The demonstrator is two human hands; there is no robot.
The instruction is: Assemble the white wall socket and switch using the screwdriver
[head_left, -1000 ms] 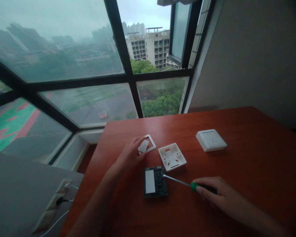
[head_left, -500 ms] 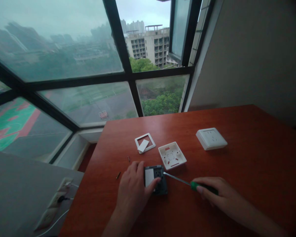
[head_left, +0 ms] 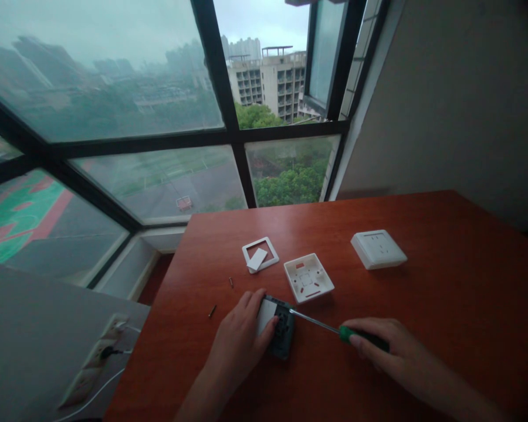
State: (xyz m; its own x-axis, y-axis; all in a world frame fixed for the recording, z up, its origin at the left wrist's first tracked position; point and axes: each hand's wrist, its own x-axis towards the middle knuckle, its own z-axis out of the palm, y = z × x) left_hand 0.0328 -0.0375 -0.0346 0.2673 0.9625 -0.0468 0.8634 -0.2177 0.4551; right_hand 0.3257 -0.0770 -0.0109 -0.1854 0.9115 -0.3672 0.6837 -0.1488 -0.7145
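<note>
My left hand (head_left: 242, 340) grips the left side of a dark socket module (head_left: 278, 328) with a white insert, tilting its left edge up off the red-brown table (head_left: 444, 305). My right hand (head_left: 389, 349) is closed round the green-and-black handle of a screwdriver (head_left: 330, 330). The metal shaft points left and its tip touches the module's upper right part.
A white back box (head_left: 308, 277) lies open side up just beyond the module. A white frame (head_left: 260, 255) with a small white plate on it sits to its left. A complete white socket (head_left: 378, 249) lies far right. Two small screws (head_left: 212, 310) lie left of my left hand.
My left hand left the white frame, came back to the dark module, took hold of it and tipped its left edge up. My right hand with the screwdriver barely moved.
</note>
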